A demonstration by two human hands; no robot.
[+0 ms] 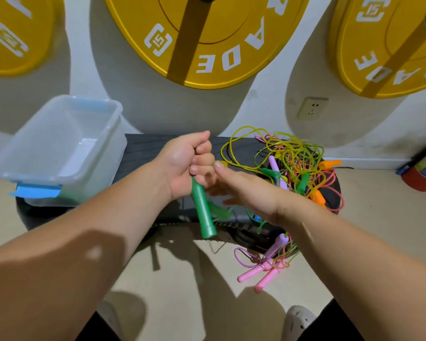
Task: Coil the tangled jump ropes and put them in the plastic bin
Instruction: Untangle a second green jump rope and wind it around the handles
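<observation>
Left hand [186, 163] is fisted round the top of a green jump-rope handle [203, 212], which hangs down past the near edge of the black bench [143, 151]. Right hand [246, 193] is flat with fingers straight, holding nothing, just right of the fist and blurred. The other ropes are a tangled pile [295, 163] on the bench's right end, with pink handles [258, 276] dangling off the near side. Plastic bin [116, 124] sits on the left end. Cords look thin, light, slick and springy, so coils will probably try to pop open. Handles are rigid and the best grab point. I'd pinch the cord near the handle and wind from there.
</observation>
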